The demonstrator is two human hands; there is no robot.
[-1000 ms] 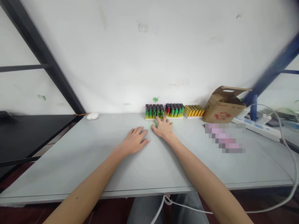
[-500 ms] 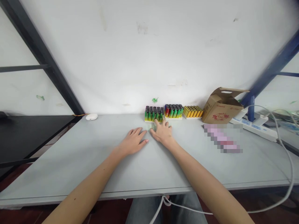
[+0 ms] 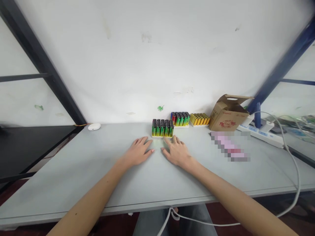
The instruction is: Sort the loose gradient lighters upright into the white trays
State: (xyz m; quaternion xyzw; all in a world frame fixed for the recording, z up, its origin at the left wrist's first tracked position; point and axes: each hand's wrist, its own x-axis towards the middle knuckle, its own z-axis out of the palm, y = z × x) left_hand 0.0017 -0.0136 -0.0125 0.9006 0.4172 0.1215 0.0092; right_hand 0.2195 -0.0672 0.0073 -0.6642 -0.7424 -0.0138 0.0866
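Note:
A white tray of upright green and black batteries (image 3: 162, 128) stands on the grey table, a little out from the wall. My right hand (image 3: 177, 151) lies at its front right corner, fingers apart, the index fingertip at the tray's front edge. My left hand (image 3: 139, 151) rests flat on the table in front of the tray's left side, fingers spread and holding nothing. Behind and to the right are a second tray of green and red batteries (image 3: 180, 119) and a tray of yellow batteries (image 3: 199, 119).
An open cardboard box (image 3: 227, 118) stands right of the trays, beside a white power strip (image 3: 262, 135) with cables. A blurred pink item (image 3: 228, 144) lies before the box. A white case (image 3: 94, 127) sits at the back left of the table (image 3: 157, 183).
The nearest battery tray has moved away from the wall, toward me, and now stands forward of the other two. My right hand has drawn back with it. The view has shifted slightly.

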